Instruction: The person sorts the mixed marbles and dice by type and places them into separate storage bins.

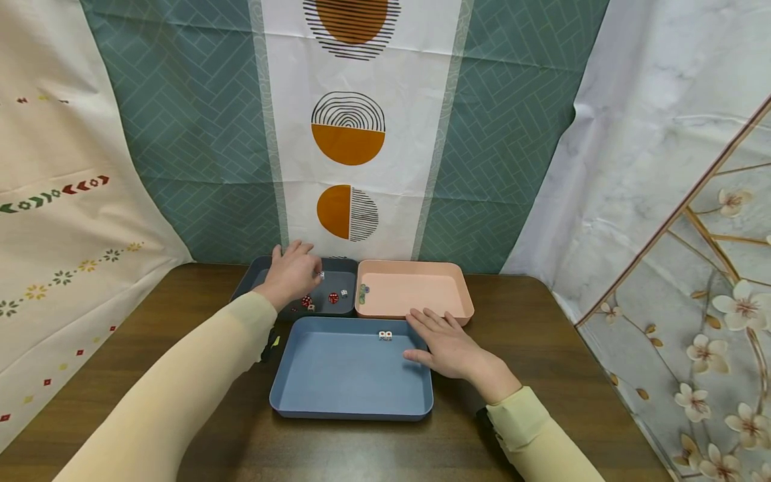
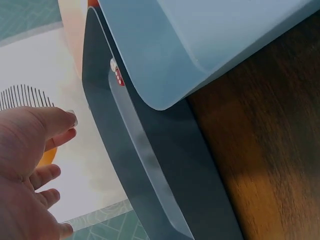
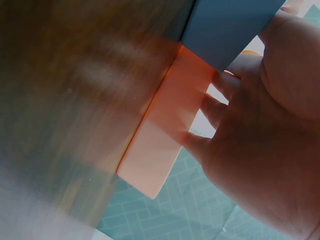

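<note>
My left hand (image 1: 292,273) is over the dark grey tray (image 1: 346,268) at the back left. Thumb and forefinger pinch a small whitish die (image 1: 321,275), mostly hidden in the left wrist view by the thumb. Below in that tray lie red dice (image 1: 333,297) and a white die (image 1: 344,293). My right hand (image 1: 448,347) is spread, palm down, with its fingers at the front rim of the pink tray (image 1: 415,288) and its thumb over the right side of the blue tray (image 1: 355,381). Two white dice (image 1: 385,335) sit side by side in the blue tray.
Several greenish dice (image 1: 363,293) lie at the pink tray's left wall. All three trays stand close together on a dark wooden table (image 1: 518,314). A patterned cloth (image 1: 512,134) hangs right behind them, with more cloth at both sides.
</note>
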A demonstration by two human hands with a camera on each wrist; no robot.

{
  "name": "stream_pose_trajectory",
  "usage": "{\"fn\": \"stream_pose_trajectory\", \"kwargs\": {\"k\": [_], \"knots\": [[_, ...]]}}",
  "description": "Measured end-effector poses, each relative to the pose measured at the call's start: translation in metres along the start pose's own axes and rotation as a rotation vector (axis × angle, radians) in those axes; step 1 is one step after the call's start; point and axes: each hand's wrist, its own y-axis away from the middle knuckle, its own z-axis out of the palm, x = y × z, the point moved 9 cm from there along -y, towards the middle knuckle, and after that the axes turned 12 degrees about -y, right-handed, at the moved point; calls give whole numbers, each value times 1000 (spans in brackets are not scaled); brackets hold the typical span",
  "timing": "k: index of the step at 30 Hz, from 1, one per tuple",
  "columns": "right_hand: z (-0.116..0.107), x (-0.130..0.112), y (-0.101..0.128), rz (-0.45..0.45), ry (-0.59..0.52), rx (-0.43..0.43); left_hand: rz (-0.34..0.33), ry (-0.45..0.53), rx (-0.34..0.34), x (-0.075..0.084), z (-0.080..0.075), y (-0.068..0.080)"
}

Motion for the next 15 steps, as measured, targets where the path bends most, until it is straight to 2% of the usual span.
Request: {"fn": "stream_pose_trajectory", "kwargs": {"k": [15], "knots": [[-1, -1, 0, 0, -5, 3, -9, 18, -39, -2, 6, -1]]}}
